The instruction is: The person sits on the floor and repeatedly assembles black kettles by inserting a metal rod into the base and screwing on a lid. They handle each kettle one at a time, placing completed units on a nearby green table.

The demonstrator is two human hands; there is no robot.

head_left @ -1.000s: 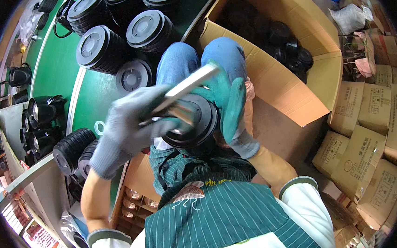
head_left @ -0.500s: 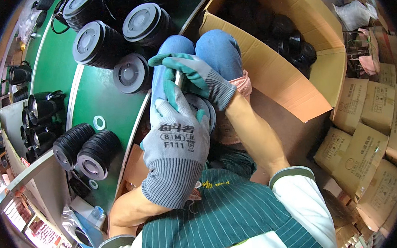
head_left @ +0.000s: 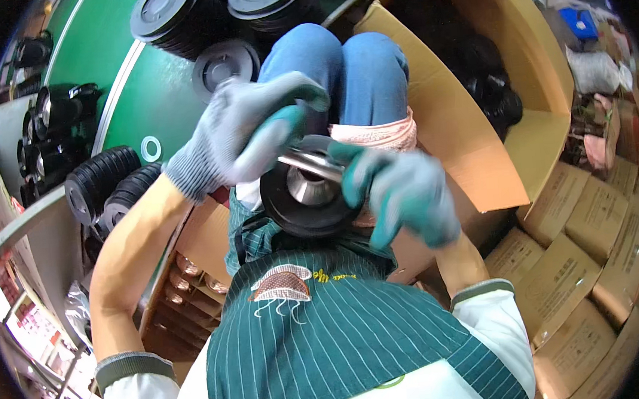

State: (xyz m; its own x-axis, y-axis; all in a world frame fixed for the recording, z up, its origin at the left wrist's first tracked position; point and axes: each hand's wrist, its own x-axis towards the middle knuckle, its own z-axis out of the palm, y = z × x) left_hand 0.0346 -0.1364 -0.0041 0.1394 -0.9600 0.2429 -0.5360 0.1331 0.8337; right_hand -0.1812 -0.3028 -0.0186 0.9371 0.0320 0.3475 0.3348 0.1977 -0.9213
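A black round part [head_left: 278, 203] with a shiny silver cone at its middle lies in my lap, over the dark green striped apron [head_left: 323, 334]. Across it runs a short silver metal rod [head_left: 309, 164]. My left hand [head_left: 258, 129], in a grey glove with green coating, is curled above the rod's left end; whatever its fingers enclose is hidden. My right hand [head_left: 401, 189], gloved alike and smeared by motion, has its fingertips at the rod's right end and appears to grip it.
Stacks of black discs [head_left: 170, 12] and a white ring [head_left: 150, 148] are on the green table [head_left: 153, 85] at left. An open carton [head_left: 446, 92] of black parts stands right of my knees. Closed cartons [head_left: 565, 270] are piled at far right; a divided box [head_left: 185, 300] sits lower left.
My hands were together over the lap; now they are apart, the left one up and leftward, the right one lower and rightward. The round part and rod show between them. The view has shifted.
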